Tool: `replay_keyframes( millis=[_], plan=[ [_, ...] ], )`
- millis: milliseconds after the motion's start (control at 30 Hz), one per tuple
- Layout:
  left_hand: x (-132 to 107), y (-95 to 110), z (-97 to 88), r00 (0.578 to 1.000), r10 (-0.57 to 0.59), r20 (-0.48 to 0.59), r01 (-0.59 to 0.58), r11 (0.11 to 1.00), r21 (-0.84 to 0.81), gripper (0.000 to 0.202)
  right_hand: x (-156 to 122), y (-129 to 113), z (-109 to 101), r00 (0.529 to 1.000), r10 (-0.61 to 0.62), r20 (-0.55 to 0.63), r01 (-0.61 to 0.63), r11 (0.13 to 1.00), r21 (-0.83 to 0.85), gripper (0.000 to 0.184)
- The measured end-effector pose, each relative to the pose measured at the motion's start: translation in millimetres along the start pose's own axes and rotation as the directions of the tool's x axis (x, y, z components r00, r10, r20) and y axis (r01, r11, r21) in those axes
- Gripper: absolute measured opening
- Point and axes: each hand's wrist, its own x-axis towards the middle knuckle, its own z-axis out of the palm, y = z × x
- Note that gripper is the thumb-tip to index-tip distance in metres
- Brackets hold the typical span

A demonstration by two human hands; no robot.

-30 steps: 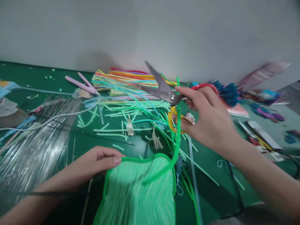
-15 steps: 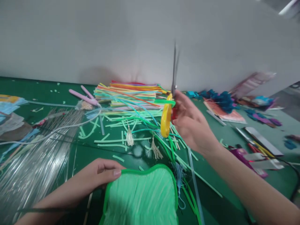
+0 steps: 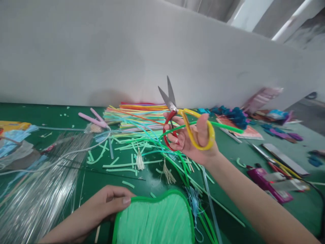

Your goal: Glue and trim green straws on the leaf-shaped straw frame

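Note:
My right hand (image 3: 194, 142) is raised above the green table, palm up, fingers through the red and yellow handles of a pair of scissors (image 3: 177, 117) whose blades point up and stand slightly apart. A cut green strip (image 3: 223, 126) lies across that hand and sticks out to the right. My left hand (image 3: 109, 203) rests at the bottom, fingers curled and thumb pressed on the upper left edge of a light green fan-shaped piece (image 3: 154, 222) with a darker green border.
A stack of coloured strips (image 3: 137, 113) lies by the white wall, with cut green offcuts and two small tassels (image 3: 152, 164) in front. Clear plastic sleeves (image 3: 38, 189) spread at left. Pink tweezers (image 3: 92, 119), blue pompoms (image 3: 233, 113) and tools (image 3: 274, 169) lie around.
The scissors cut the green border strip free from the fan piece. My right hand then turned palm up and lifted the scissors with the cut strip. The left hand stayed on the fan.

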Motion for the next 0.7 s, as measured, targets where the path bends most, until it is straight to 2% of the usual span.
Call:
replay_keyframes(
  millis=[100,200,333,467,600,700],
  plan=[
    [1.7,-4.2,-3.3,0.999,0.018,0.028,-0.018,1.0,0.003,0.05,-1.3,-11.6,-2.1,0.994,-0.113,0.012,0.113,0.969,-0.219,0.088],
    [3.2,-0.8,-5.5,0.997,0.044,0.062,-0.048,0.997,0.055,0.047,-7.9,-27.6,-1.0,0.991,-0.132,0.025,0.133,0.935,-0.328,0.1],
    [8.2,7.8,-11.4,0.978,0.199,0.061,-0.208,0.932,0.298,0.041,-16.2,-34.8,6.3,0.994,0.006,0.107,0.012,0.985,-0.171,0.095],
    [12.4,9.4,-18.9,0.953,0.301,0.03,-0.293,0.896,0.332,0.051,-15.1,-12.1,17.8,0.97,0.11,0.218,-0.098,0.993,-0.063,0.095],
    [11.0,8.6,-21.4,0.922,0.388,0.02,-0.378,0.885,0.271,0.058,-7.1,19.9,25.0,0.978,0.152,0.145,-0.152,0.988,-0.015,0.081],
    [11.2,9.0,-21.2,0.9,0.436,0.013,-0.42,0.858,0.295,0.051,2.2,36.1,33.9,0.992,0.117,0.045,-0.12,0.991,0.057,0.068]
  ],
)
